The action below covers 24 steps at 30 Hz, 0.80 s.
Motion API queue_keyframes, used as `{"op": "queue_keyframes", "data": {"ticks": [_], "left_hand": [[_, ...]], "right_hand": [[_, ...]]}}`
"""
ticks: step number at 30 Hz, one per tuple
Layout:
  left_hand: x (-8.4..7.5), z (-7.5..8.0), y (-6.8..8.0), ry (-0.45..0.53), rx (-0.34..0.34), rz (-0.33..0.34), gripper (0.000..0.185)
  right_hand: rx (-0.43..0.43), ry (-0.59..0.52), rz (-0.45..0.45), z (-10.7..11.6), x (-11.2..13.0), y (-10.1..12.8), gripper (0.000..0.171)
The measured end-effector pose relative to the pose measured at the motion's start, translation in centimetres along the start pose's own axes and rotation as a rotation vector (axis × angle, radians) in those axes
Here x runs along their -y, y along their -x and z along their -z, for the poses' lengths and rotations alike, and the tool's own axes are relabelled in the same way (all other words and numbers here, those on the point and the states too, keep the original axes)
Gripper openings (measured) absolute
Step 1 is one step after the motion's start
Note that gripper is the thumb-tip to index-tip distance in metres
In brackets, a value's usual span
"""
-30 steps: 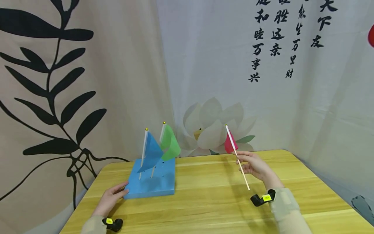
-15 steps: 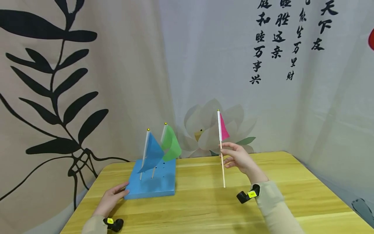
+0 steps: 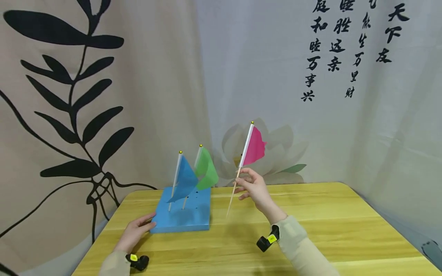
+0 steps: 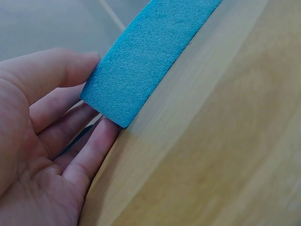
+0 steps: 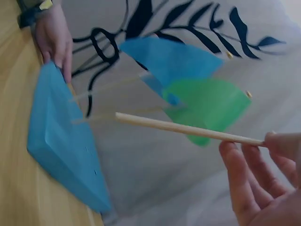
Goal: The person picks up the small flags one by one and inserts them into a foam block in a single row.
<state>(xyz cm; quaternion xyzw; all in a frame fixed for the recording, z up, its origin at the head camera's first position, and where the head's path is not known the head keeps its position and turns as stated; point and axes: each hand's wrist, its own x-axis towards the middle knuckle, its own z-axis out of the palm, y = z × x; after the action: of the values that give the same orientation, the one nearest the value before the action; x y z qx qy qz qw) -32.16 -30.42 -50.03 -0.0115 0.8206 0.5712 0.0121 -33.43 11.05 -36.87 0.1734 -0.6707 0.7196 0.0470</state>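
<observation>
Matt, grainy blue foam block (image 4: 141, 61) on smooth wooden table (image 3: 310, 222) (lightly glossy); flag stick (image 5: 188, 128) looks like bare wood.

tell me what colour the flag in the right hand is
Pink, on a thin wooden stick with a white upper part. The flag held by the right hand shows best in the head view.

My left hand (image 3: 134, 234), right hand (image 3: 254, 188): both bare. Pale beige long sleeves (image 3: 304, 249) reach my wrists. Small black wrist-mounted cameras (image 3: 267, 240) strapped on, each bearing yellow label.
</observation>
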Motion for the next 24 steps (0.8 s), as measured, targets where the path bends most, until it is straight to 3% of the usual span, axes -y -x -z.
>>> {"op": "queue_keyframes", "data": {"ticks": [8,15,24], "left_hand": [[0.1,-0.1,-0.1,0.004,-0.008,-0.002,0.062],[0.0,-0.2,0.0,-0.017,-0.030,-0.031,0.059],[0.3,-0.3,-0.2,-0.010,-0.040,-0.026,0.059]], "right_hand": [[0.073,-0.007,0.121,-5.3,-0.8,0.0,0.029],[0.154,-0.025,0.142,-9.0,-1.0,0.1,0.030],[0.147,0.024,0.156,-10.5,-1.3,-0.9,0.025]]}}
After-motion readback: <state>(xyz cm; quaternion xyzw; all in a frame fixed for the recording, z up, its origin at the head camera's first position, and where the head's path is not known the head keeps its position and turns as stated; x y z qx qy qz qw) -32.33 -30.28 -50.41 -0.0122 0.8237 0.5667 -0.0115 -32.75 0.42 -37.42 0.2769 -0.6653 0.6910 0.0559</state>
